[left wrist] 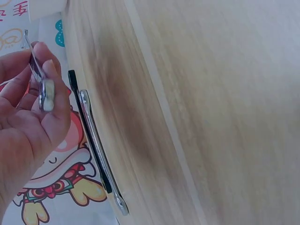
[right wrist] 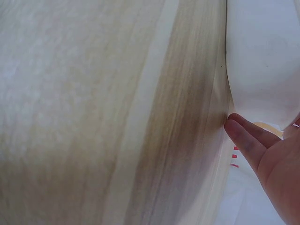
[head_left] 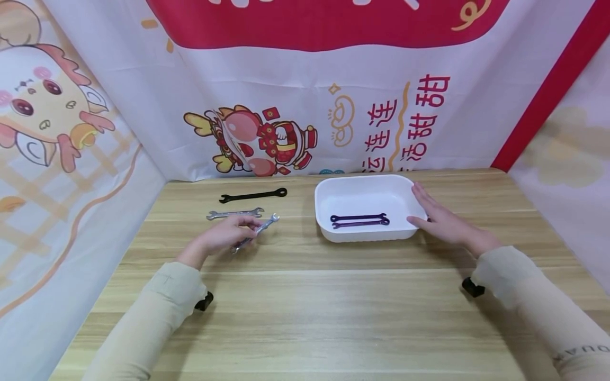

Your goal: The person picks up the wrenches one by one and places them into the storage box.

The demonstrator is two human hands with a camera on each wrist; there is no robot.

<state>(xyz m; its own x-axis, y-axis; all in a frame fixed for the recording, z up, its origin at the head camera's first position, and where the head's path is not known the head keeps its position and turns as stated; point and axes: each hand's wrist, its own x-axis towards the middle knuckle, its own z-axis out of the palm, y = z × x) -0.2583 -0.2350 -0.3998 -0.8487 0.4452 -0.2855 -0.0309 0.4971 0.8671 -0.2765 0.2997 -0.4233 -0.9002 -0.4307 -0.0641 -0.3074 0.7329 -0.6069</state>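
My left hand (head_left: 231, 233) pinches a silver wrench (head_left: 267, 224) between thumb and fingers, above the wooden table. In the left wrist view the wrench (left wrist: 47, 96) lies across the fingers, one end toward the camera. Just beyond that hand are another silver wrench (head_left: 221, 215) and a black wrench (head_left: 252, 196), roughly parallel. Straight fingers of my right hand (head_left: 448, 222) touch the right end of a white plastic bin (head_left: 324, 203), thumb over its rim. Two dark purplish wrenches (head_left: 360, 224) lie side by side inside the bin.
The wooden tabletop (head_left: 324, 317) stretches toward me in front of the bin. A printed white and red cloth (head_left: 295, 74) hangs along the back edge, and more printed cloth (head_left: 95, 211) stands at the left side.
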